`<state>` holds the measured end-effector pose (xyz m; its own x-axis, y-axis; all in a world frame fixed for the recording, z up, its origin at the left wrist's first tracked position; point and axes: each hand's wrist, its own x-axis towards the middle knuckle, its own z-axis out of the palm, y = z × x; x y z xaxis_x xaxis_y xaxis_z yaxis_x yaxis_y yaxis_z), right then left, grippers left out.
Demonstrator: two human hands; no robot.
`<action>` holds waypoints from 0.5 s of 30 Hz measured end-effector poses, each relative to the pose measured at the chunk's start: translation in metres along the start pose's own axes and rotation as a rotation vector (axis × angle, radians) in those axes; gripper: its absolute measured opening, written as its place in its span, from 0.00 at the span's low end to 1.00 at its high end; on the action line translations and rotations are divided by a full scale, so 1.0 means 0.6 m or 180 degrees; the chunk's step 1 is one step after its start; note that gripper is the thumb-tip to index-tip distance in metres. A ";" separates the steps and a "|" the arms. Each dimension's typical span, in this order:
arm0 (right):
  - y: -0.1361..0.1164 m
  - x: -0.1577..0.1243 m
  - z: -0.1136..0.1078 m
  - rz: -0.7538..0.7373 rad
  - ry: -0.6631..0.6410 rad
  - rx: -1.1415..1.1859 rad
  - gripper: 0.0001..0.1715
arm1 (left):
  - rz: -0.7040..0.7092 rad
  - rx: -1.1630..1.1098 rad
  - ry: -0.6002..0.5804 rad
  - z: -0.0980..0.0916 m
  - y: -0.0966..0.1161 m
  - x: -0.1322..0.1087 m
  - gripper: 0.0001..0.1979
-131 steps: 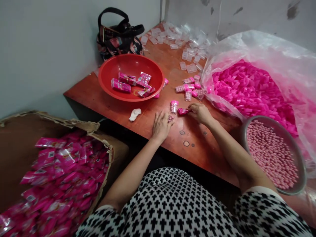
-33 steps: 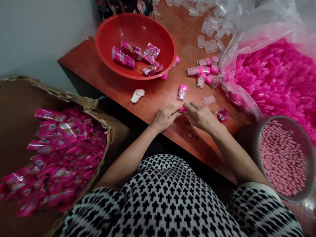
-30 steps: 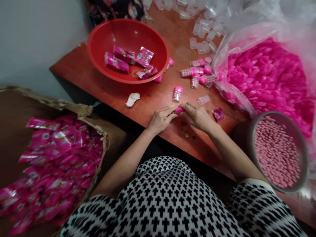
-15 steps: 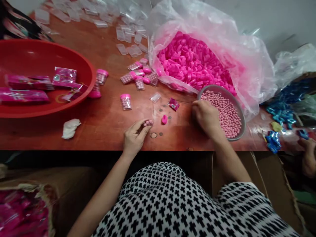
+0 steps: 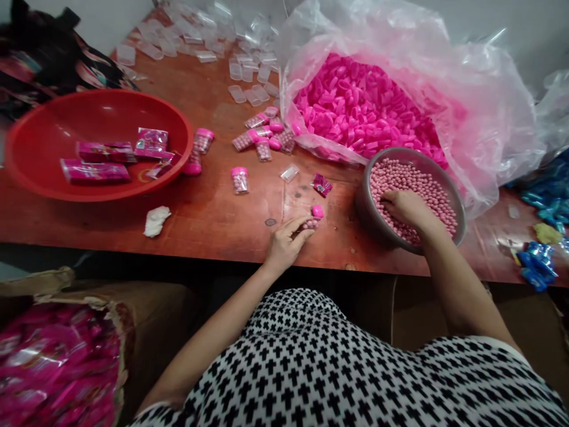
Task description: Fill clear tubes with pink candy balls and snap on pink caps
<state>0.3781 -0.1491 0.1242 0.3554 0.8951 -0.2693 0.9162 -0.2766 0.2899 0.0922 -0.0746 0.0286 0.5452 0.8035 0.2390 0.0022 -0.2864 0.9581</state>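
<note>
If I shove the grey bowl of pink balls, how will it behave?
The grey bowl will probably keep its shape, as its round wall shows no sag. It may feel heavy for its size, since many pink balls lie in it. They look loose and rounded, so some would likely roll out if it tipped; the right hand is among them.

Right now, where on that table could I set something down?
Bare tabletop shows between the white scrap and the left hand, with a smaller patch between that hand and the grey bowl. It's crowded farther back, around the filled jars, clear cups and bag of pink caps.
</note>
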 end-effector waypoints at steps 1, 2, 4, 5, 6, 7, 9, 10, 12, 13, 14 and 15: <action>0.003 0.001 0.003 0.0018 0.0031 0.0015 0.17 | -0.0027 -0.0017 -0.0009 0.001 -0.001 0.001 0.12; 0.006 0.002 0.006 0.0081 0.0083 0.0031 0.16 | -0.0046 -0.0034 -0.0018 0.003 -0.002 0.001 0.12; 0.013 0.002 0.009 0.0253 0.0241 0.0111 0.15 | -0.0070 -0.0066 -0.0036 0.005 -0.003 0.002 0.12; 0.014 0.000 0.008 0.0354 0.0393 0.0194 0.15 | -0.0077 -0.0093 -0.0038 0.006 -0.003 0.002 0.12; 0.014 -0.004 0.006 0.0441 0.0632 0.0319 0.14 | -0.0083 -0.0125 -0.0039 0.008 -0.003 0.001 0.12; 0.010 -0.009 0.001 0.0486 0.0965 0.0498 0.14 | -0.0087 -0.0160 -0.0034 0.009 -0.002 0.001 0.12; -0.010 -0.026 -0.013 0.0385 0.1715 0.1050 0.14 | -0.0098 -0.0240 -0.0022 0.012 -0.001 0.000 0.12; -0.028 -0.035 -0.020 0.0214 0.1992 0.1411 0.13 | -0.0101 -0.0273 -0.0025 0.013 -0.001 0.000 0.12; -0.076 -0.053 -0.030 -0.0347 0.2082 0.2202 0.11 | -0.0101 -0.0295 -0.0035 0.016 0.001 0.000 0.12; -0.104 -0.059 -0.032 -0.0655 0.1898 0.2538 0.10 | -0.0096 -0.0281 -0.0040 0.017 0.002 0.000 0.12; -0.131 -0.062 -0.031 -0.0948 0.1758 0.2808 0.09 | -0.0084 -0.0249 -0.0046 0.017 0.003 -0.001 0.12; -0.157 -0.064 -0.028 -0.1160 0.1618 0.3011 0.09 | -0.0060 -0.0207 -0.0061 0.017 0.004 -0.001 0.12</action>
<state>0.2751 -0.1515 0.1227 0.1201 0.9551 0.2710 0.7985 0.0693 -0.5980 0.1006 -0.0812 0.0290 0.5616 0.7981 0.2183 -0.0416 -0.2362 0.9708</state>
